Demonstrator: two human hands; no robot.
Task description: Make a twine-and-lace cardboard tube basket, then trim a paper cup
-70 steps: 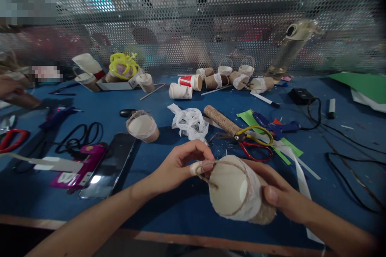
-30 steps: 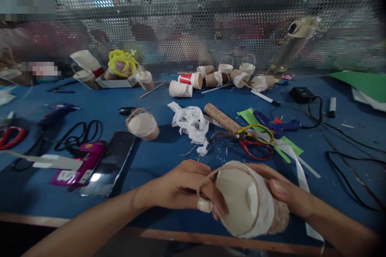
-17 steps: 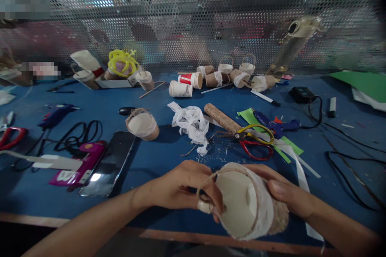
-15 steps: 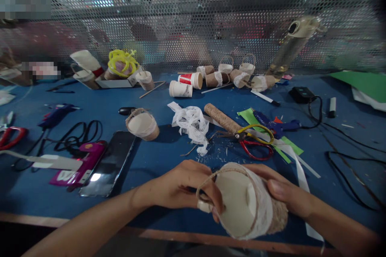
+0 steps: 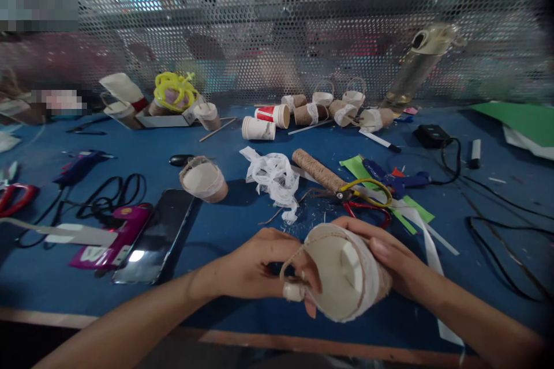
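Can spot white lettering on magenta item [image 5: 130,222] at left, too blurred to read; can't make out print on red-labelled paper cup [image 5: 272,116] either, lying far centre. Pinching rim of twine-wrapped cup [image 5: 335,277] with left grip [image 5: 262,265], finger hooked inside (right by twine handle [image 5: 292,257]). Curled round its side with right grip [image 5: 400,259]. Holding it tilted over near worktop [image 5: 225,210], right of centre, nearer than scissors [image 5: 340,195].

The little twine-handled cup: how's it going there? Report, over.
Left hand pinching the near edge of cup, finger inside. Right hand wrapped around its side. Cup tilted, inside showing. Scissors lying just beyond.
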